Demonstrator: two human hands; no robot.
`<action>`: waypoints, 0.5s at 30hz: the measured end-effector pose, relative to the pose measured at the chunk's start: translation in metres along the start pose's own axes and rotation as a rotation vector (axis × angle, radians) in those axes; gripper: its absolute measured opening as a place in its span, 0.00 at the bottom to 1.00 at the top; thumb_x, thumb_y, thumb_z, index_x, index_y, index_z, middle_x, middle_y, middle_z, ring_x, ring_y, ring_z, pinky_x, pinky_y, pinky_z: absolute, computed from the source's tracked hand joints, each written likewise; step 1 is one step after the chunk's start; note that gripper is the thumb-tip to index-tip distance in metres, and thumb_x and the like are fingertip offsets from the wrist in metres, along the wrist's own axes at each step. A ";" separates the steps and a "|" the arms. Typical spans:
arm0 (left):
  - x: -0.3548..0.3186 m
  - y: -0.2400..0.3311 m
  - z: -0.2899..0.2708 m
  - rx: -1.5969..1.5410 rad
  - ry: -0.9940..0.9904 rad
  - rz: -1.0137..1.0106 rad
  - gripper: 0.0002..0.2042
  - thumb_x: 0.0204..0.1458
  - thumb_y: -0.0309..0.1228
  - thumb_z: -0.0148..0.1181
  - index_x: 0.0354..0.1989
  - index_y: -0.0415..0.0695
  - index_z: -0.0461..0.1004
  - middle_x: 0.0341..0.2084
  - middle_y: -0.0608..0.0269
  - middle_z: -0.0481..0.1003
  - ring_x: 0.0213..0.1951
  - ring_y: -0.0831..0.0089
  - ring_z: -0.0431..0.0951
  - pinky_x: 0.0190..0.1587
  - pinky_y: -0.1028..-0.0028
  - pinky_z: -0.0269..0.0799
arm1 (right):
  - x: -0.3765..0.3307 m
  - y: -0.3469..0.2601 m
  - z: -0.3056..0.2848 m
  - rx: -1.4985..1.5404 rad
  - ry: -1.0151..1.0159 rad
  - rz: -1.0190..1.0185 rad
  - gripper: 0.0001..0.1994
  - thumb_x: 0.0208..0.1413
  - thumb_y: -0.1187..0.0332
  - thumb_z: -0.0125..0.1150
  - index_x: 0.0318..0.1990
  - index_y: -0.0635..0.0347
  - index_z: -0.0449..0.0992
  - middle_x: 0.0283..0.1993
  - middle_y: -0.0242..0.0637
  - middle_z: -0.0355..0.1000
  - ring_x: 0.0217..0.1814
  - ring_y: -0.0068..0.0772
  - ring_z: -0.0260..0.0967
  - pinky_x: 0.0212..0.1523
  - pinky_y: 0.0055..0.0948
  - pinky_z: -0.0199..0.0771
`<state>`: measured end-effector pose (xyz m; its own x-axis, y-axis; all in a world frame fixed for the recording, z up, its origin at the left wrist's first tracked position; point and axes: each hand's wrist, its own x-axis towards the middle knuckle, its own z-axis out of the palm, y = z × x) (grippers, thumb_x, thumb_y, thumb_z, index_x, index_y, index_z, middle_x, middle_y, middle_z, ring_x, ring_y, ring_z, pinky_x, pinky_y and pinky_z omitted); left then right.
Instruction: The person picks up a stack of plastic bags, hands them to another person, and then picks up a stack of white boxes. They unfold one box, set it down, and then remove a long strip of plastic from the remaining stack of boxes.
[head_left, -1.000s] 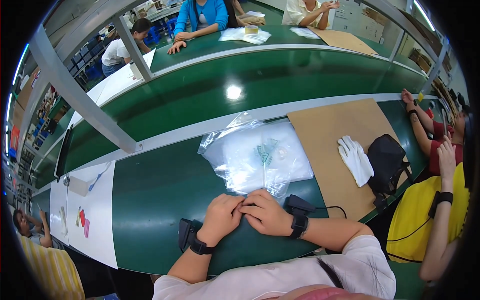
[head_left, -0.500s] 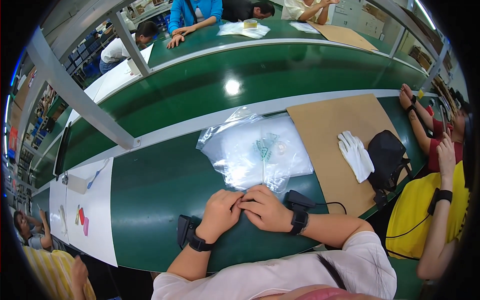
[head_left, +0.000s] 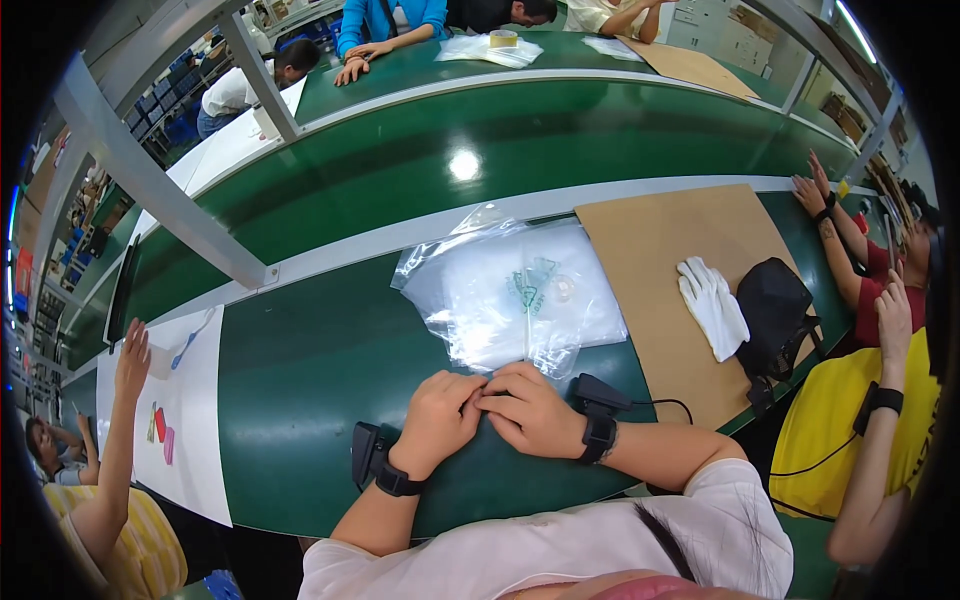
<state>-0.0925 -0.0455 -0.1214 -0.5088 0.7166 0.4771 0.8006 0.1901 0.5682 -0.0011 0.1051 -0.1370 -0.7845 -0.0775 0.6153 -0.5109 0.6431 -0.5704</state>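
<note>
- Head view: the left hand (head_left: 438,418) and the right hand (head_left: 532,410) meet at the near edge of the green counter (head_left: 300,360), fingertips touching each other at about 6 o'clock from the middle of the picture
- Both hands have their fingers curled in and pinched together over something small between them; what it is cannot be made out, as the fingers hide it
- Just past the fingertips, toward 12 o'clock, lies a stack of clear plastic bags (head_left: 515,295), flat on the counter, its near edge touching or almost touching the knuckles; a pale green print and a small round shape show through the plastic
- Each wrist carries a black band with a small black box: one on the left wrist (head_left: 378,468), one on the right wrist (head_left: 598,420), the right one with a thin cable running off toward 3 o'clock
- At 3 o'clock from the bags a brown cardboard sheet (head_left: 655,250) lies on the counter, with a pair of white gloves (head_left: 712,305) on it and a black bag (head_left: 775,315) just beside the gloves
- At 9 o'clock a white paper sheet (head_left: 195,420) hangs over the counter's edge, and another person's raised hand (head_left: 132,355) is near it
- At 3 o'clock another person in a yellow top (head_left: 850,440) sits close by
</note>
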 end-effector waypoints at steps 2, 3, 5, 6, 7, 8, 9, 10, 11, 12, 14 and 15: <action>-0.001 0.000 0.001 0.002 -0.002 -0.001 0.07 0.42 0.21 0.58 0.32 0.39 0.75 0.24 0.59 0.75 0.27 0.60 0.73 0.32 0.66 0.69 | -0.001 0.000 0.000 -0.004 -0.006 -0.008 0.13 0.41 0.79 0.63 0.39 0.62 0.76 0.42 0.37 0.69 0.49 0.45 0.63 0.48 0.36 0.66; -0.001 0.000 0.001 -0.002 0.000 -0.001 0.07 0.42 0.21 0.58 0.32 0.40 0.75 0.24 0.59 0.75 0.28 0.60 0.73 0.32 0.66 0.69 | -0.001 0.000 0.000 -0.003 -0.006 -0.008 0.13 0.41 0.79 0.63 0.39 0.62 0.76 0.42 0.37 0.69 0.49 0.45 0.63 0.48 0.36 0.66; -0.002 0.000 0.001 -0.007 0.003 -0.001 0.07 0.43 0.21 0.58 0.32 0.40 0.75 0.24 0.59 0.75 0.28 0.60 0.73 0.32 0.66 0.69 | -0.001 0.000 0.000 0.003 -0.006 -0.005 0.13 0.41 0.79 0.63 0.39 0.62 0.76 0.42 0.37 0.69 0.49 0.45 0.63 0.48 0.36 0.66; -0.001 -0.001 0.001 -0.009 -0.002 -0.005 0.07 0.43 0.21 0.57 0.32 0.40 0.75 0.24 0.59 0.75 0.28 0.60 0.73 0.32 0.66 0.69 | -0.001 0.000 0.000 0.002 -0.006 -0.005 0.13 0.41 0.79 0.63 0.39 0.62 0.76 0.42 0.37 0.69 0.49 0.45 0.63 0.48 0.36 0.66; -0.001 -0.001 0.001 -0.011 -0.006 -0.010 0.07 0.43 0.21 0.57 0.32 0.40 0.75 0.24 0.59 0.75 0.28 0.60 0.74 0.32 0.66 0.70 | -0.001 0.001 0.001 0.001 -0.007 -0.003 0.14 0.41 0.79 0.63 0.39 0.62 0.76 0.42 0.37 0.69 0.49 0.45 0.63 0.48 0.35 0.66; -0.002 -0.002 0.001 -0.013 -0.005 -0.010 0.07 0.43 0.21 0.57 0.32 0.40 0.75 0.24 0.59 0.75 0.28 0.60 0.74 0.32 0.66 0.70 | -0.001 0.001 0.001 0.000 -0.008 -0.001 0.14 0.41 0.79 0.63 0.39 0.62 0.76 0.42 0.37 0.69 0.49 0.45 0.63 0.48 0.35 0.66; -0.001 -0.002 0.001 -0.006 -0.009 -0.012 0.07 0.43 0.21 0.57 0.32 0.40 0.75 0.24 0.59 0.75 0.28 0.60 0.74 0.32 0.66 0.70 | 0.000 0.001 0.000 0.002 -0.006 -0.003 0.14 0.41 0.79 0.63 0.39 0.62 0.76 0.42 0.37 0.69 0.49 0.45 0.63 0.48 0.35 0.66; 0.000 -0.001 0.000 0.002 -0.013 -0.015 0.07 0.43 0.21 0.58 0.33 0.40 0.75 0.24 0.59 0.75 0.28 0.60 0.74 0.32 0.66 0.70 | 0.000 0.000 -0.001 0.002 -0.004 -0.004 0.14 0.41 0.79 0.63 0.39 0.62 0.76 0.42 0.37 0.69 0.49 0.45 0.63 0.48 0.35 0.66; 0.001 0.000 -0.002 0.006 -0.012 -0.014 0.07 0.43 0.21 0.58 0.33 0.40 0.75 0.24 0.59 0.75 0.28 0.60 0.74 0.32 0.66 0.70 | 0.002 0.000 -0.002 0.001 -0.002 -0.006 0.14 0.41 0.79 0.63 0.40 0.62 0.76 0.42 0.37 0.69 0.49 0.45 0.63 0.48 0.35 0.66; 0.001 -0.001 -0.002 0.003 -0.013 -0.014 0.07 0.43 0.21 0.58 0.32 0.40 0.75 0.24 0.58 0.75 0.28 0.60 0.74 0.32 0.66 0.70 | 0.002 0.000 -0.001 0.001 -0.003 -0.007 0.14 0.41 0.79 0.63 0.40 0.62 0.76 0.42 0.37 0.69 0.49 0.45 0.63 0.48 0.35 0.66; 0.002 -0.001 -0.003 0.005 -0.010 -0.013 0.07 0.43 0.21 0.58 0.32 0.40 0.75 0.25 0.58 0.75 0.28 0.60 0.74 0.32 0.66 0.70 | 0.003 0.001 0.000 0.007 -0.006 -0.007 0.15 0.41 0.79 0.63 0.40 0.61 0.76 0.42 0.37 0.69 0.49 0.45 0.63 0.48 0.36 0.66; 0.002 -0.002 -0.002 0.002 -0.010 -0.011 0.07 0.43 0.21 0.57 0.32 0.40 0.75 0.24 0.59 0.75 0.28 0.60 0.74 0.32 0.66 0.70 | 0.003 0.002 0.000 0.005 -0.005 -0.011 0.15 0.41 0.79 0.63 0.40 0.61 0.76 0.42 0.37 0.69 0.49 0.45 0.63 0.48 0.36 0.66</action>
<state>-0.0958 -0.0459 -0.1202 -0.5143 0.7214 0.4637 0.7957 0.1997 0.5719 -0.0045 0.1058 -0.1362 -0.7807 -0.0881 0.6187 -0.5211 0.6382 -0.5667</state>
